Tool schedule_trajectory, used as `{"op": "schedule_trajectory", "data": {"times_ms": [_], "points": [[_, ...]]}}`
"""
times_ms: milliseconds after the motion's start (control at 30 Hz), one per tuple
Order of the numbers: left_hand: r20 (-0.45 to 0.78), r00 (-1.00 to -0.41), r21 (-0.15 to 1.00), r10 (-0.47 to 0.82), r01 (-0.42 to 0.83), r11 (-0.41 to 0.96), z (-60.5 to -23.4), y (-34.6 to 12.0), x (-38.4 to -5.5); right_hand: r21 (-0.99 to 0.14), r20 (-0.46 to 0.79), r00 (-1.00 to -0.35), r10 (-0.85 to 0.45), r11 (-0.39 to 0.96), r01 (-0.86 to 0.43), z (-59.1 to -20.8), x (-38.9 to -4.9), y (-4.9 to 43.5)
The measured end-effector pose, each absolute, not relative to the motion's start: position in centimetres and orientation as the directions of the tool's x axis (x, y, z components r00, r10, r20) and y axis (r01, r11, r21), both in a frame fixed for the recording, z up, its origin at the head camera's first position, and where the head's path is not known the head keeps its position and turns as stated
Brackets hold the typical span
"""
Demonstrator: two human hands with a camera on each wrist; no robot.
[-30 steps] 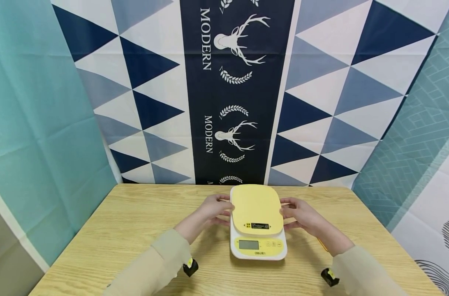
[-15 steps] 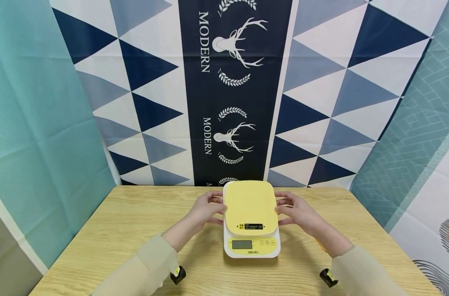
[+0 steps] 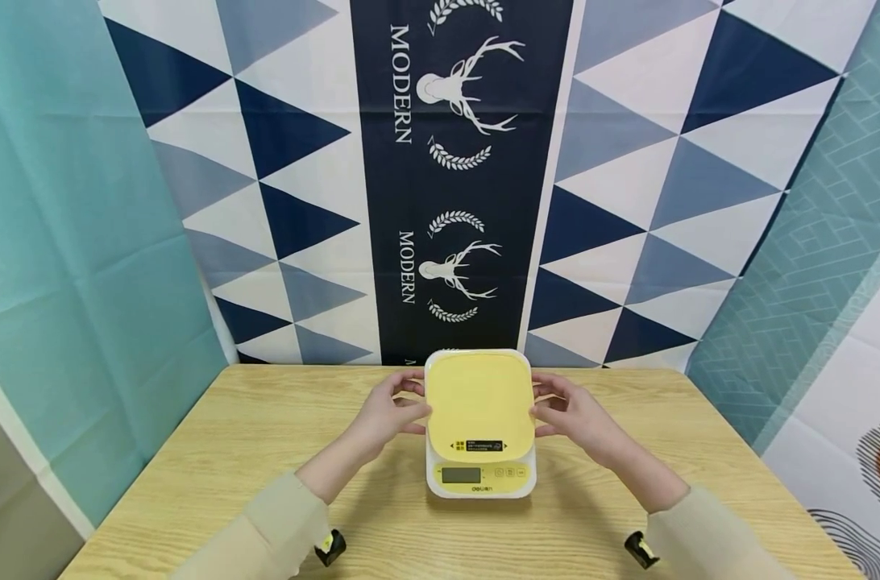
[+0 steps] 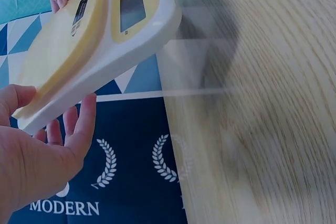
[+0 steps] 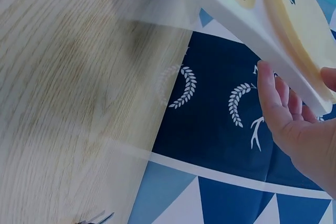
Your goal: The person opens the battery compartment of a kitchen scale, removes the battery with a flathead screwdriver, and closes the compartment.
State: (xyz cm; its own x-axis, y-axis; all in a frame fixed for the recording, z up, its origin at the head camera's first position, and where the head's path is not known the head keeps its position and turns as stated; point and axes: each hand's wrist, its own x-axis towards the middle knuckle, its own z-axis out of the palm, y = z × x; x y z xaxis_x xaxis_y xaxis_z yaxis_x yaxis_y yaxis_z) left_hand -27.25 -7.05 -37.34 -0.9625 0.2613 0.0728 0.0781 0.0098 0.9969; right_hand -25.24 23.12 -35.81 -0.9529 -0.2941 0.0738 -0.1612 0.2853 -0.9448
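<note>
A yellow and white kitchen scale [image 3: 479, 403] is held up off the table between both hands, its small grey display and buttons on the side nearer me. My left hand [image 3: 384, 411] grips its left edge, thumb on the yellow plate and fingers under the white base, as the left wrist view shows on the scale [image 4: 73, 51]. On the opposite edge my right hand [image 3: 574, 415] holds it the same way; in the right wrist view the fingers [image 5: 281, 100] curl beneath the base. The scale's underside is hidden in the head view.
The wood-grain table [image 3: 251, 451] spreads under the scale. A patterned cloth with stag heads [image 3: 454, 266] hangs along the back edge, with teal cloths [image 3: 85, 242] at the sides. Small black wrist devices [image 3: 330, 548] show by each sleeve.
Both hands have carried the scale to the left, its far edge now tipped slightly upward in the view. The grip on both sides stays the same.
</note>
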Motion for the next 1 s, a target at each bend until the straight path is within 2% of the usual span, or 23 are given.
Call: {"op": "schedule_trajectory", "data": {"times_ms": [467,667,1000], "points": [[0.247,-0.905,0.962,0.346,0.271,0.023,-37.4,-8.9,-26.7,-0.899,0.23,-0.933,-0.279,0.306,-0.313,-35.9,-24.5,22.2],[0.337,-0.867,0.924,0.367,0.379,0.046,-37.5,-9.5,-26.5,-0.827,0.327,-0.903,-0.278,0.378,-0.416,-36.1,-24.4,22.2],[0.401,-0.836,0.887,0.375,0.457,0.069,-38.3,-10.4,-26.4,-0.778,0.442,-0.83,-0.339,0.315,-0.543,-37.1,-24.3,21.9]]}}
